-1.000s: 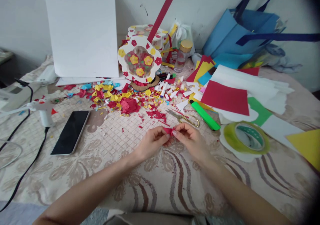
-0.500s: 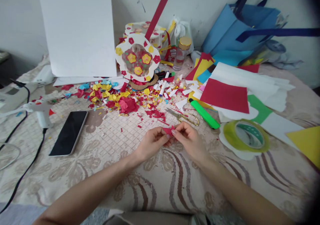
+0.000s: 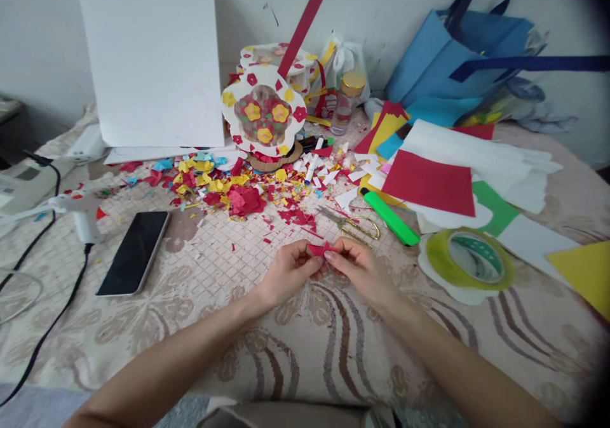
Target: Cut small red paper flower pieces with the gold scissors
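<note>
Between my two hands is a small folded piece of red paper, held low over the patterned tablecloth. My left hand pinches its left side between thumb and fingers. On the other side, the thumb and fingertips of my right hand close on the paper's right part, and the two thumbs nearly meet. Just beyond my right hand lie gold-handled scissors, blades pointing left. A heap of cut red paper pieces sits farther back, amid yellow, white and blue scraps.
Right of my hands lie a green cutter, a roll of clear tape and paper sheets. A phone and a corded glue gun are on the left. A flower-decorated paper lantern and a bottle stand behind.
My right fingers have shifted slightly on the red paper, and a pointed fold now shows more plainly between the hands. The view has moved a little; the surrounding things stay put.
</note>
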Motion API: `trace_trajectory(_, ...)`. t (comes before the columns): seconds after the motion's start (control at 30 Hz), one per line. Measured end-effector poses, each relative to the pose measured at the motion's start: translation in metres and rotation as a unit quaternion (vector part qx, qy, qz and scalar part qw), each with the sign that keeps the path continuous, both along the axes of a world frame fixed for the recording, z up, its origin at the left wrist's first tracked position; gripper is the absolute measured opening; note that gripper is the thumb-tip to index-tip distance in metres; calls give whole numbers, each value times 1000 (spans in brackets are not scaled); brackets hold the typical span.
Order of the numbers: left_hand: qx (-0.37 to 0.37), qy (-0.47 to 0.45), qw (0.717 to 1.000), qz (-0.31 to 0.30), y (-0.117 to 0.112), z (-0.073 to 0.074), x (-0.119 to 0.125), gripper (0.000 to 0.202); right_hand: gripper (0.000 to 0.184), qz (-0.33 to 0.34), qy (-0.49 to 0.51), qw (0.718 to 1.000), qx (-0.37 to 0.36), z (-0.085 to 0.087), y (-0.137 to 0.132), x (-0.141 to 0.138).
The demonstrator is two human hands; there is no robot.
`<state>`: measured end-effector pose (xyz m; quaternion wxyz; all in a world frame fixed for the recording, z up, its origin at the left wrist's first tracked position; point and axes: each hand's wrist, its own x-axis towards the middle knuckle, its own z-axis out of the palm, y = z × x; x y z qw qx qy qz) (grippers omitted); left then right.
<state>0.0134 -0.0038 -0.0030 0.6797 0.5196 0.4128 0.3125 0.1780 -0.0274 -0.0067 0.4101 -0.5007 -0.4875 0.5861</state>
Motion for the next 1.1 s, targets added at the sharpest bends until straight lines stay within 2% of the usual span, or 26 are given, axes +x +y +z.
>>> trace_trajectory(0.23, 3, 22, 999, -34, 5, 6, -3, 29, 30, -7, -22, 1000, 3, 0, -2, -2)
trace_trajectory(0.5, 82, 76, 994, -2, 6, 3, -6, 32, 26, 47, 33, 998, -38, 2, -7, -10)
trace_trajectory(0.57, 70, 68, 995, -2, 7, 3, -5, 34, 26, 46, 46, 997, -45, 2, -6, -10)
trace_trajectory(0.77, -41, 11, 999, -19, 8, 3, -3, 39, 27, -11, 48, 998, -35, -2, -5, -9)
trace_trajectory(0.93, 4, 35, 999, 3, 5, 2, -4, 36, 26, -8, 33, 999, -21, -3, -6, -8)
trace_trajectory(1.0, 0, 25, 1000, 10, 5, 1, -4, 36, 27, -21, 28, 999, -18, -4, -6, -8)
trace_trajectory(1.1, -20, -5, 1000, -14, 6, 3, -3, 36, 30, -43, 26, 999, -15, -4, -5, -7)
